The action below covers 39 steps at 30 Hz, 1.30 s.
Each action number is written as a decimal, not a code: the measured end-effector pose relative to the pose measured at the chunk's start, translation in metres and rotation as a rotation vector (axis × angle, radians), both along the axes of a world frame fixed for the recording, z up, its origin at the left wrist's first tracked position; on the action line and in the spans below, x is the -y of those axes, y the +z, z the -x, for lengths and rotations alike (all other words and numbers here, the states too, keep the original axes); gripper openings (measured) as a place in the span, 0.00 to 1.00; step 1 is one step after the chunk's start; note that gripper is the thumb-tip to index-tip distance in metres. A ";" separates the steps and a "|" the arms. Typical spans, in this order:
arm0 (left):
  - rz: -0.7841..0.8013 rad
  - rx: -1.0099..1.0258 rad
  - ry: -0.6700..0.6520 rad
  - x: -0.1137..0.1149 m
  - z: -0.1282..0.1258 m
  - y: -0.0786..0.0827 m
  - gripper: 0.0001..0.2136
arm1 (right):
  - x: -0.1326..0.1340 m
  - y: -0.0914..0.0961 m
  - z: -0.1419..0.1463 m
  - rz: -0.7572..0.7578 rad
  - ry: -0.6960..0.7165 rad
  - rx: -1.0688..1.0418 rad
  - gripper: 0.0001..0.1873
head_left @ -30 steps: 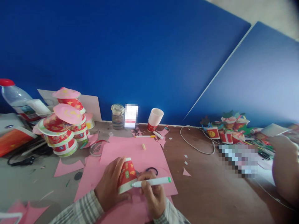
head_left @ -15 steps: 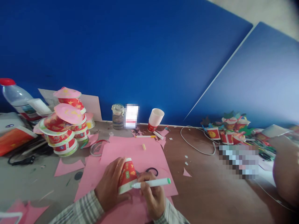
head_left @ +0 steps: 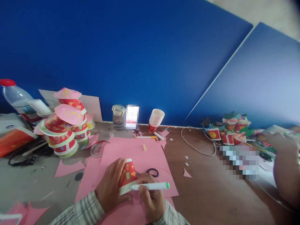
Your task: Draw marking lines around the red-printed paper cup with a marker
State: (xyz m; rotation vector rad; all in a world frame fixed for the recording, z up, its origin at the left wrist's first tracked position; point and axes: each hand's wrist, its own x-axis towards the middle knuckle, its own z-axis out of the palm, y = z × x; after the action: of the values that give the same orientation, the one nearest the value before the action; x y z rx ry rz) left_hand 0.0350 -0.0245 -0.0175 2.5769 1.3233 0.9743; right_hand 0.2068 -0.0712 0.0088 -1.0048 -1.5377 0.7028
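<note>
In my left hand is a red paper cup with gold print, lying tilted, its pale green-tinted rim toward me. My right hand grips a white marker with a green end. The marker's tip touches the cup's rim band. Both hands are over pink paper sheets. Just beyond my right hand lie scissors, their black handle loop showing and the blades mostly hidden. A yellow marker cap rests on the paper farther back.
Decorated cup stacks with pink tops stand at left, near a bottle. A glass jar, nested white cups and a yellow marker are at the back. Another person's arm reaches in at right, near small cups.
The marker's tip has shifted slightly left along the cup's rim, and my right hand has moved a little with it. My left hand keeps the cup in place.
</note>
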 end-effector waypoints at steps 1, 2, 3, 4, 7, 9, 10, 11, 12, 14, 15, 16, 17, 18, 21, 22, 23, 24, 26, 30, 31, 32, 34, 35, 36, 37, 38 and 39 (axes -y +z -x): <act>-0.006 -0.003 0.001 0.000 0.000 0.000 0.52 | 0.000 0.001 0.000 0.002 -0.003 0.003 0.06; -0.016 -0.006 0.003 0.000 0.000 0.000 0.52 | 0.000 0.001 0.000 0.004 -0.005 0.008 0.06; -0.031 -0.009 0.003 0.000 0.000 0.000 0.52 | 0.000 0.002 -0.001 0.006 -0.009 0.014 0.06; -0.046 -0.011 0.002 0.000 0.000 -0.001 0.52 | 0.000 0.002 -0.001 0.005 -0.013 0.021 0.06; -0.052 -0.010 0.002 0.000 0.000 -0.001 0.51 | 0.000 0.002 -0.001 0.009 -0.020 0.043 0.06; -0.029 -0.002 0.007 0.000 0.000 -0.001 0.51 | -0.001 0.002 -0.001 0.015 -0.018 0.054 0.07; -0.020 0.003 0.008 0.000 0.000 0.000 0.51 | -0.001 0.002 -0.001 0.017 -0.016 0.054 0.07; -0.015 0.006 0.009 0.000 0.000 0.000 0.51 | -0.001 0.002 -0.001 0.019 -0.013 0.051 0.07; -0.012 0.008 0.007 0.000 0.000 0.000 0.51 | -0.001 0.002 -0.001 0.019 -0.009 0.046 0.07; -0.008 0.008 0.006 0.000 0.000 0.000 0.51 | -0.001 0.003 0.000 0.017 -0.006 0.031 0.07; -0.004 0.007 0.004 0.000 0.000 0.000 0.51 | -0.001 0.003 0.000 0.019 -0.004 0.025 0.07; 0.000 0.007 0.003 0.000 0.000 0.000 0.51 | -0.001 0.003 0.000 0.020 -0.004 0.019 0.07; 0.001 0.007 0.001 0.000 0.000 -0.001 0.51 | -0.001 0.003 0.000 0.020 -0.005 0.016 0.07; 0.004 0.008 0.000 0.000 0.001 -0.001 0.51 | -0.001 0.003 0.000 0.020 -0.006 0.013 0.07; 0.008 0.003 -0.004 0.000 0.001 -0.001 0.51 | -0.002 0.001 -0.001 0.016 -0.006 0.012 0.06; 0.006 0.001 -0.007 0.000 0.001 -0.001 0.51 | -0.002 0.001 -0.001 0.017 -0.006 0.013 0.06; 0.005 -0.002 -0.008 0.000 0.001 -0.001 0.52 | -0.002 0.001 -0.001 0.021 -0.004 0.013 0.06; 0.006 -0.004 -0.008 0.000 0.001 0.000 0.52 | -0.002 0.001 -0.001 0.026 -0.001 0.010 0.06; 0.013 0.000 -0.006 0.000 0.001 0.000 0.52 | -0.002 0.001 0.000 0.038 0.011 -0.007 0.07; 0.002 0.005 -0.010 0.000 0.001 0.000 0.52 | -0.002 0.001 -0.001 0.052 0.005 -0.042 0.08; -0.007 0.002 -0.011 0.000 0.001 0.000 0.52 | -0.002 0.001 -0.001 0.060 -0.005 -0.050 0.08; -0.013 -0.001 -0.012 -0.001 0.001 0.000 0.51 | -0.002 0.000 -0.001 0.071 -0.013 -0.056 0.07; -0.016 -0.003 -0.014 -0.001 0.001 0.000 0.51 | -0.001 -0.001 -0.002 0.090 -0.016 -0.055 0.07; -0.013 -0.003 -0.013 -0.001 0.000 0.000 0.51 | -0.001 -0.002 -0.002 0.090 -0.013 -0.044 0.07; -0.011 0.000 -0.011 0.000 0.000 0.001 0.51 | -0.001 -0.001 -0.003 0.081 -0.007 -0.026 0.07; -0.008 0.002 -0.009 0.000 0.000 0.001 0.51 | -0.001 -0.001 -0.002 0.064 0.000 -0.007 0.07; -0.009 0.002 -0.006 0.000 0.000 0.002 0.51 | -0.001 0.000 -0.002 0.046 0.004 0.011 0.07; -0.012 0.000 -0.003 0.000 0.000 0.002 0.51 | -0.001 0.001 -0.002 0.028 0.005 0.024 0.07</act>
State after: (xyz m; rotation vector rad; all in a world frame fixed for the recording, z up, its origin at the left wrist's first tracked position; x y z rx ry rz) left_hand 0.0355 -0.0246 -0.0157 2.5873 1.3168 0.9851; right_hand 0.2084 -0.0705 0.0095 -1.0345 -1.5554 0.7199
